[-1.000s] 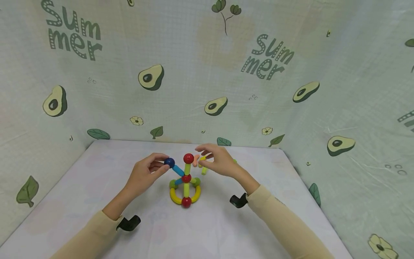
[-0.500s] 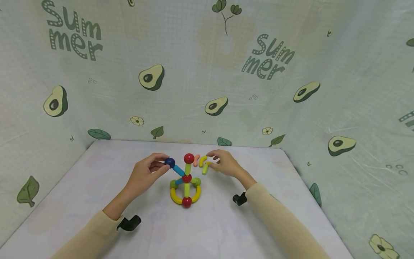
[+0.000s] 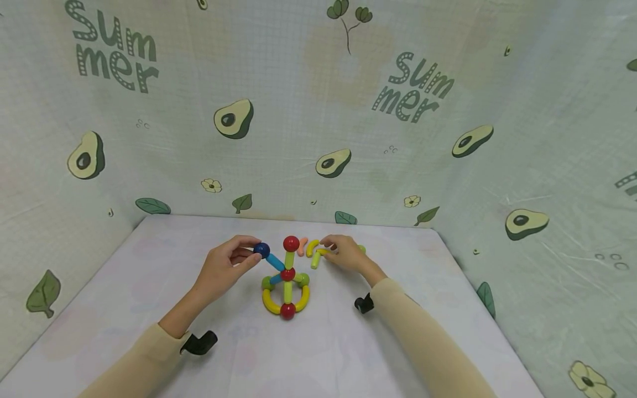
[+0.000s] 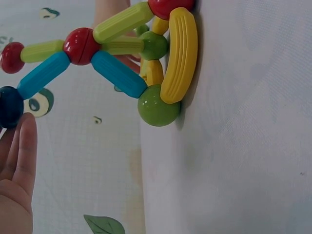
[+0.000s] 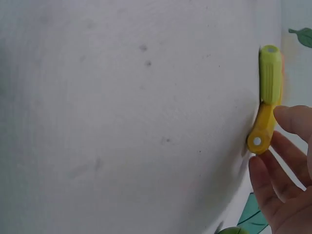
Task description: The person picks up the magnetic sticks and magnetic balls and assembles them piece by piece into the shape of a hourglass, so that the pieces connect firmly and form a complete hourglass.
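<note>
My left hand (image 3: pixel 226 268) pinches a dark blue ball (image 3: pixel 261 250) at the end of a blue stick (image 4: pixel 43 75). That stick joins the middle red ball (image 4: pixel 78 46) of a toy built of magnetic sticks and balls. A red ball (image 3: pixel 291 244) tops its upright green sticks, and curved yellow sticks (image 4: pixel 181 56) with green balls (image 4: pixel 159 106) form its ring base on the table. To the right, my right hand (image 3: pixel 346 254) has thumb and fingers around a yellow curved stick (image 5: pixel 263 127) lying against a short green stick (image 5: pixel 270 73).
Behind the toy lie a pink curved stick (image 3: pixel 302 246) and another yellow curved stick (image 3: pixel 312 247). A green ball (image 3: pixel 362 249) shows just beyond my right hand. Printed cloth walls (image 3: pixel 278 182) enclose the white table (image 3: pixel 318 354) at the back and sides.
My right hand has moved right and down from beside the top red ball to the loose sticks, and its fingers have closed in on the yellow curved stick. My left hand stays put.
</note>
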{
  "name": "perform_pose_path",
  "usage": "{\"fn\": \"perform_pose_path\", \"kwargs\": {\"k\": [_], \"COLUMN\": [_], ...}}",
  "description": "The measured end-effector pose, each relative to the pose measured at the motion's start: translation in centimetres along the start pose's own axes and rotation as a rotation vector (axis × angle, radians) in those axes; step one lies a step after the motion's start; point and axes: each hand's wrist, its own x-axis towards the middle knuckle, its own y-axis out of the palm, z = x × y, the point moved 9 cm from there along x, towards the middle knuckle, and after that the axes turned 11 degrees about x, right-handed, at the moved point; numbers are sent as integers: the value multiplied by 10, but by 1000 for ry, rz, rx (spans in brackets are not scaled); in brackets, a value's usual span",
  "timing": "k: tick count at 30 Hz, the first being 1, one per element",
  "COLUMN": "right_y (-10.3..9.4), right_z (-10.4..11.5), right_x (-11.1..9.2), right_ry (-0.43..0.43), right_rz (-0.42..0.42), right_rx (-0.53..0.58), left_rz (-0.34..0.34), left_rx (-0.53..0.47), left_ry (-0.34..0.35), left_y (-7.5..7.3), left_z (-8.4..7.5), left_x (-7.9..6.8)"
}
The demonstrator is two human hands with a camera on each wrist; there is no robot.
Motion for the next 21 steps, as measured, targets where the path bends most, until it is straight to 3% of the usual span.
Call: {"fn": "perform_pose_path", "kwargs": {"k": [12, 21], "right_y": [1, -9], "right_z": [-10, -11], "right_x": [-1, -5], "right_ry": [72, 120], "right_rz": [-14, -52], "right_rx": [-58, -72], "left_rz": [8, 6], "left_rx": [-10, -7], "left_ry": [11, 16], "left_y": [-1, -1], "left_z": [-2, -2], "left_x": [-1, -1]}}
